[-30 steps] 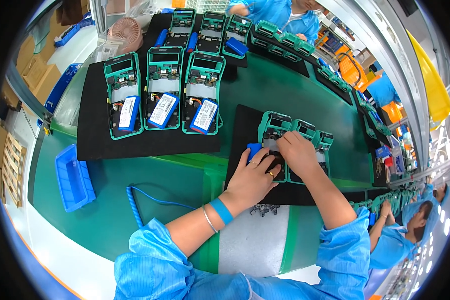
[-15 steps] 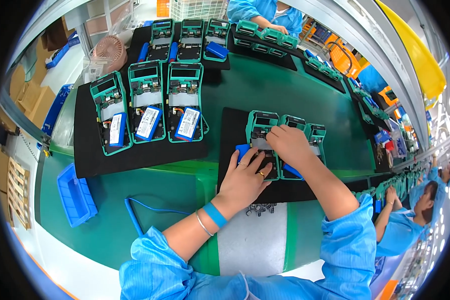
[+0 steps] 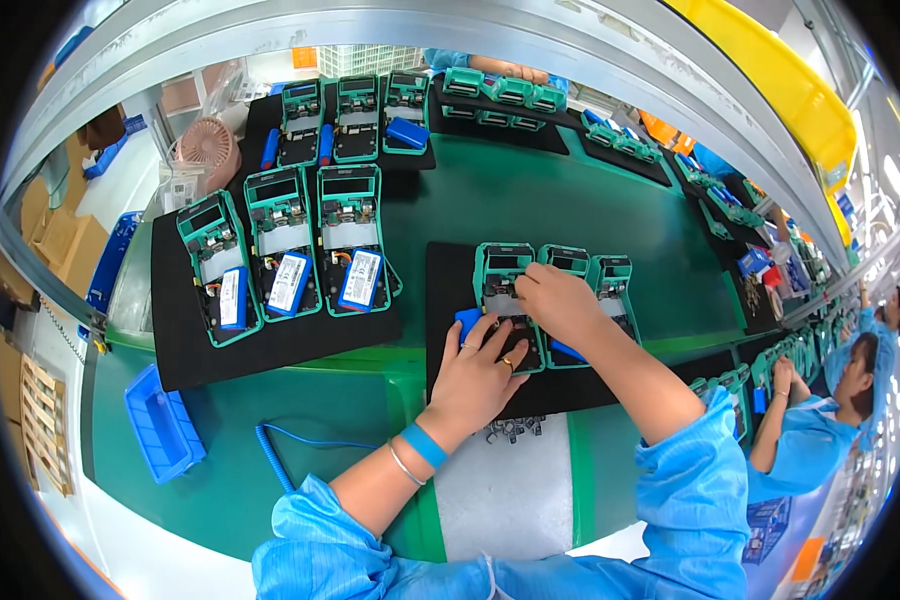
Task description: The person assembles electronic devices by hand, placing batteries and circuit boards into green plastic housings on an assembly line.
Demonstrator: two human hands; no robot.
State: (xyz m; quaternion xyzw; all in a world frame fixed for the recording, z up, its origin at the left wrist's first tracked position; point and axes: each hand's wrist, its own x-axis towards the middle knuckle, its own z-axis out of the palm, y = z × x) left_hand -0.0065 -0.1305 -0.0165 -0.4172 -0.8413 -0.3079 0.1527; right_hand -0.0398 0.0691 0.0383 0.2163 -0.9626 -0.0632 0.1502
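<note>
My view is tilting up, a beam now stretching across the top, while my hands are staying at the same case, leftmost of three on the right mat. Labels elsewhere are showing print too small for reading. My left hand is spreading loosely over the case beside a blue battery; my right hand is bunching its fingers, its hold hidden.

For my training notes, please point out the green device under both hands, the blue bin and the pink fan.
Green device (image 3: 507, 262): head view, dark window at its top.
Blue bin (image 3: 164, 424): head view, its inside surface.
Pink fan (image 3: 207, 146): head view, its round grille.
</note>
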